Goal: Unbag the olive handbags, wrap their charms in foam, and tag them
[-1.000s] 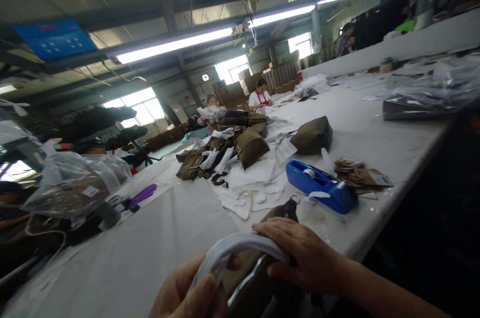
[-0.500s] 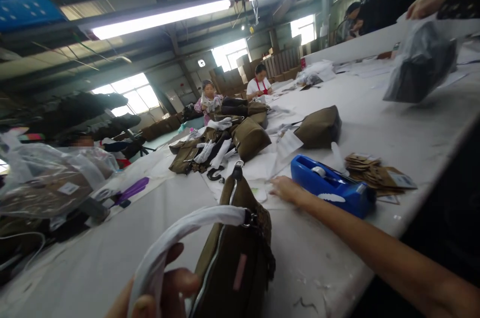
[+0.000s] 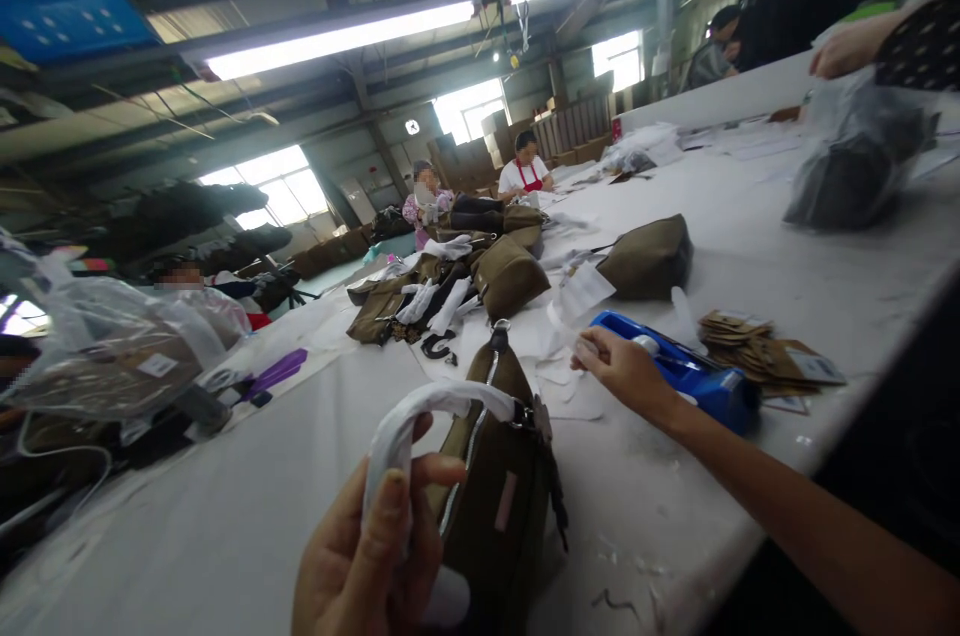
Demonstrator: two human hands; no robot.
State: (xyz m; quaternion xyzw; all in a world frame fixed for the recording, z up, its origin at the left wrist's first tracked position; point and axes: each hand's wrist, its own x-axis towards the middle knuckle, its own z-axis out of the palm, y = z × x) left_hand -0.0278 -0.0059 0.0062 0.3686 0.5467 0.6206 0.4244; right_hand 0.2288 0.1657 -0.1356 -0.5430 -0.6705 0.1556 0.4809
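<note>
An olive bag point(image 3: 491, 506) with a silver zipper and a small pinkish patch stands on the white table in front of me. Its handle point(image 3: 442, 398) is wrapped in white material, and my left hand point(image 3: 382, 526) grips that handle. My right hand point(image 3: 611, 366) is beside the blue tape dispenser point(image 3: 720, 391), its fingertips pinched together near a pale strip at the dispenser's far end. Whether the strip is between the fingers is hard to make out.
Olive bags point(image 3: 510, 276) lie piled beyond; another bag point(image 3: 649, 256) stands behind the dispenser. Brown tags point(image 3: 765, 351) are stacked right. A plastic-wrapped bundle point(image 3: 150, 346) sits left. At right, another person's hand point(image 3: 855, 46) holds a bagged dark item point(image 3: 855, 166). People sit farther back.
My left hand has risen into view with the handle. My right hand has come up off the table surface, its fingers now drawn together. The bagged item at the right has shifted slightly.
</note>
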